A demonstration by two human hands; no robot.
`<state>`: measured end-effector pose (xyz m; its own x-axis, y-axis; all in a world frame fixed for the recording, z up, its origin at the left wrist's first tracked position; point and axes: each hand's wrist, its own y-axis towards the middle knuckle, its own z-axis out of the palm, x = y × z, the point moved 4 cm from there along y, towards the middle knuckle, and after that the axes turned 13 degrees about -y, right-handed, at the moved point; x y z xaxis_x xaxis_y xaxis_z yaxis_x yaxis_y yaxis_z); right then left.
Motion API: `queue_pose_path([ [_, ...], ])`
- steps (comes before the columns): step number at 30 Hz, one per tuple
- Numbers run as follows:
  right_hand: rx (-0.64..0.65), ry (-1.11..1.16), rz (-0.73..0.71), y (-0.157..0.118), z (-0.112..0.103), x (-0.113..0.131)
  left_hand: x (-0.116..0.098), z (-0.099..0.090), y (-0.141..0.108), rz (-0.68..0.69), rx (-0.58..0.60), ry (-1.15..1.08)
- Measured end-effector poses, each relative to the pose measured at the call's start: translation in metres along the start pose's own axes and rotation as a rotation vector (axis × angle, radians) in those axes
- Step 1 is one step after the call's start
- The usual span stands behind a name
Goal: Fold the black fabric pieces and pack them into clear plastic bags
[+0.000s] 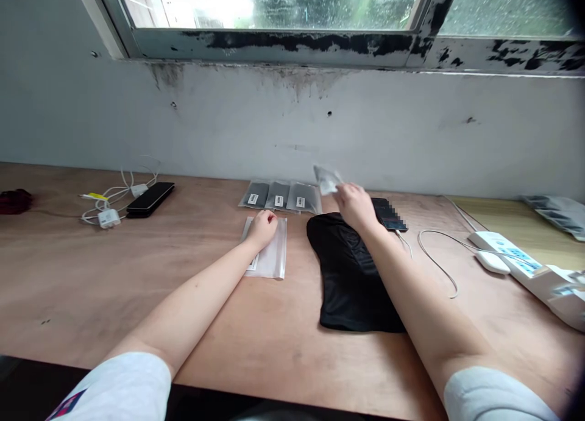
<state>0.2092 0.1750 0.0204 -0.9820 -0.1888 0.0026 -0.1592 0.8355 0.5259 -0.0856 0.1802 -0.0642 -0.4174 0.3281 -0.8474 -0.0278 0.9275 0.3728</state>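
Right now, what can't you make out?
All in the head view:
Black cloth: right part hidden behind the right arm.
Pale packet in the right hand: blurred, contents unclear.
Clear bag: partly covered by the left hand; grip unclear.
Labels on the dark packs: print too small.
Dark red bundle: cut off by the left edge.

A: Is any text showing clearly?
B: White labels (278, 200) are sitting on the three dark packets (278, 191) at twelve o'clock, but their print is looking too small to read
A: And at two o'clock?
B: Blue markings (521, 260) are lining the power strip (503, 244), also blurring beyond reading
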Motion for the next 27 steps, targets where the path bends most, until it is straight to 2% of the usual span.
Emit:
queue_pose_path([
  [2, 0.268, -0.136, 0.014, -0.01, 0.041, 0.0, -0.003, 0.001, -0.002, 0.019, 0.027, 0.046],
  [3, 0.358, -0.159, 0.03, -0.016, 0.057, 0.001, -0.004, 0.001, -0.003, 0.024, 0.036, 0.067],
  [5, 0.444, -0.15, 0.047, -0.025, 0.077, 0.003, -0.006, 0.001, -0.004, 0.028, 0.048, 0.095],
  [8, 0.475, -0.126, 0.059, -0.031, 0.086, 0.005, -0.013, 0.004, -0.007, 0.058, 0.082, 0.185],
  [13, 0.557, -0.091, 0.046, -0.031, 0.09, 0.003, -0.033, 0.018, -0.024, 0.128, 0.227, 0.548],
  [15, 0.572, -0.101, 0.043, -0.032, 0.088, 0.003, -0.038, 0.023, -0.032, 0.115, 0.283, 0.61],
  [17, 0.533, -0.153, 0.051, -0.034, 0.078, 0.008, -0.039, 0.027, -0.039, 0.096, 0.332, 0.632],
  [20, 0.373, -0.299, 0.091, -0.038, 0.044, 0.028, -0.034, 0.03, -0.044, 0.032, 0.404, 0.636],
  [21, 0.36, -0.318, 0.104, -0.041, 0.032, 0.037, -0.031, 0.03, -0.044, 0.007, 0.426, 0.632],
  [23, 0.515, -0.271, 0.127, -0.05, 0.017, 0.056, -0.026, 0.03, -0.043, -0.021, 0.451, 0.624],
  [24, 0.65, -0.23, 0.099, -0.056, 0.014, 0.066, -0.025, 0.03, -0.042, -0.021, 0.453, 0.62],
  [25, 0.73, -0.205, 0.054, -0.061, 0.011, 0.076, -0.024, 0.03, -0.042, -0.016, 0.452, 0.617],
  [27, 0.79, -0.16, -0.021, -0.067, 0.009, 0.091, -0.022, 0.03, -0.041, 0.002, 0.444, 0.614],
])
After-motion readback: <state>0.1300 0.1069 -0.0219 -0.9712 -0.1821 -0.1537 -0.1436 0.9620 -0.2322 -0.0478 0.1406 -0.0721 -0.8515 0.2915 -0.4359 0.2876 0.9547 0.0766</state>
